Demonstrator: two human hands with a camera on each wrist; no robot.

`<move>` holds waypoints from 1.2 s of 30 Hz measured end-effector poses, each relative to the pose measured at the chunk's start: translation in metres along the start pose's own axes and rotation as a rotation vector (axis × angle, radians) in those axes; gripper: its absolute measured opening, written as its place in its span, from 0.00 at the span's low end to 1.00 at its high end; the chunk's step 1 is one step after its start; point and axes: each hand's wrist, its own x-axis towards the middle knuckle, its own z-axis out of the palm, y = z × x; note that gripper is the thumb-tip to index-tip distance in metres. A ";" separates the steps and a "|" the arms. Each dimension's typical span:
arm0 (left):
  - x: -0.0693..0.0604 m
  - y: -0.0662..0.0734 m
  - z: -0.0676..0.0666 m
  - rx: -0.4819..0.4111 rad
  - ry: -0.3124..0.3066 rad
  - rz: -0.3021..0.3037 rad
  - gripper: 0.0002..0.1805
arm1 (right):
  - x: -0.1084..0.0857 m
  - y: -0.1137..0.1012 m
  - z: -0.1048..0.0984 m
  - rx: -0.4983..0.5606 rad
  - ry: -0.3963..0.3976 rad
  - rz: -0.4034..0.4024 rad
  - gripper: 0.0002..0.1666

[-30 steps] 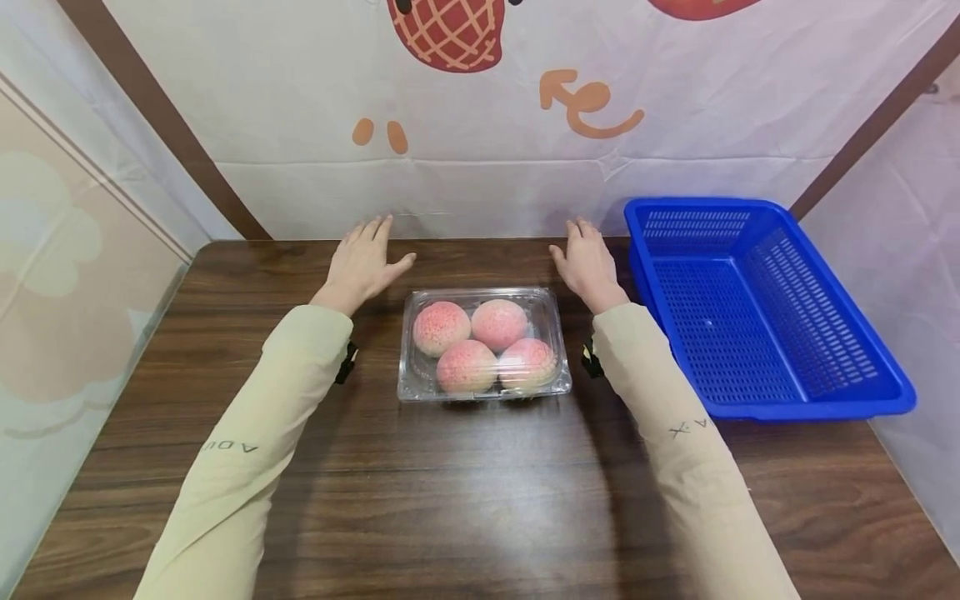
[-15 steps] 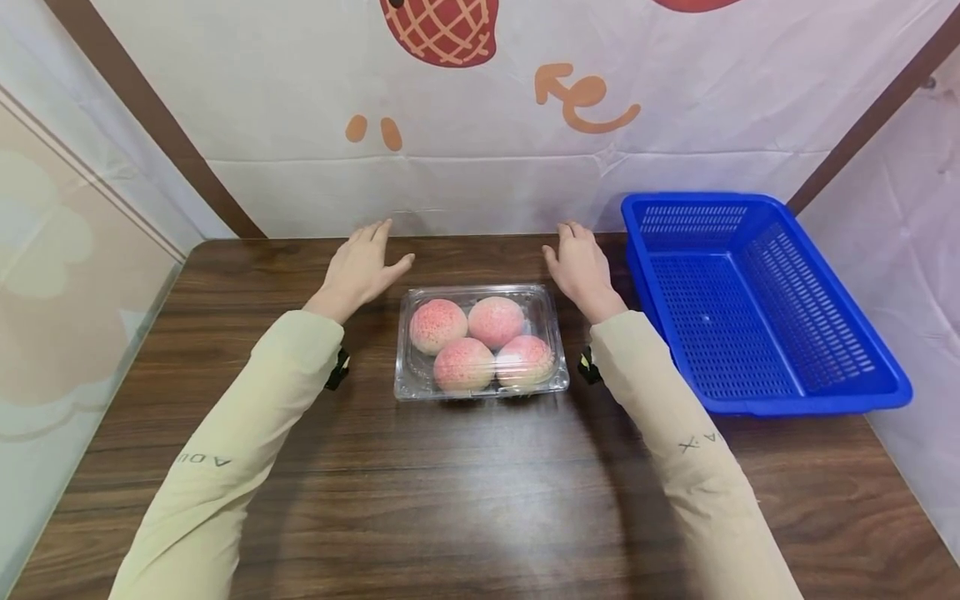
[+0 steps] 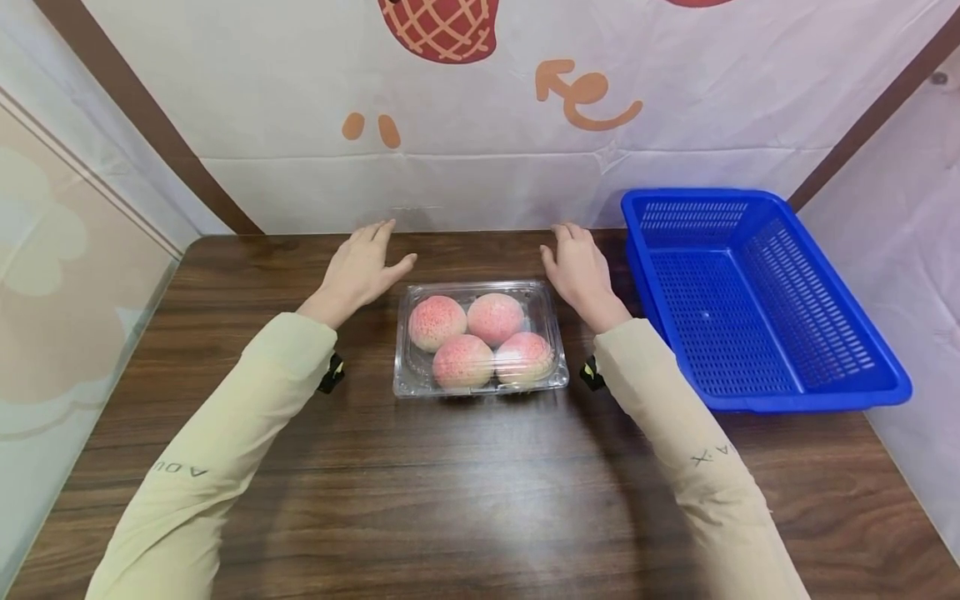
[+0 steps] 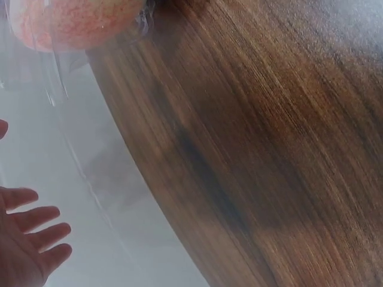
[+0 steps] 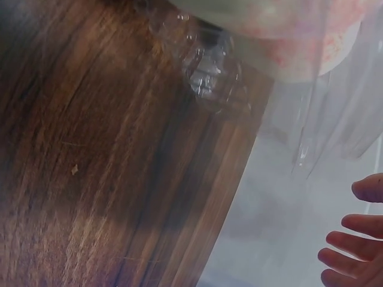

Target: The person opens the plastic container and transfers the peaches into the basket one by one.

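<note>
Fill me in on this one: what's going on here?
A person reaches out over a wooden table, with the left grip and right grip spread toward the far corners of a clear plastic container. Neither holds anything, and both look apart from the container. Inside it are four pink, peach-like fruits. A blue basket stands to the right.

A blue basket point(image 3: 757, 308) sits at the right of a wood-grain table point(image 3: 465, 483), before a pale backdrop point(image 3: 480, 108) printed with orange shapes point(image 3: 588, 88).
</note>
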 end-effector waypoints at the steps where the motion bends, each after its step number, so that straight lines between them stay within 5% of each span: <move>1: -0.001 0.000 -0.001 -0.002 0.002 0.001 0.41 | -0.001 -0.001 0.000 0.001 0.002 -0.005 0.27; 36: -0.036 0.018 -0.006 -0.084 0.076 0.070 0.36 | -0.042 -0.017 -0.010 0.021 0.072 -0.144 0.23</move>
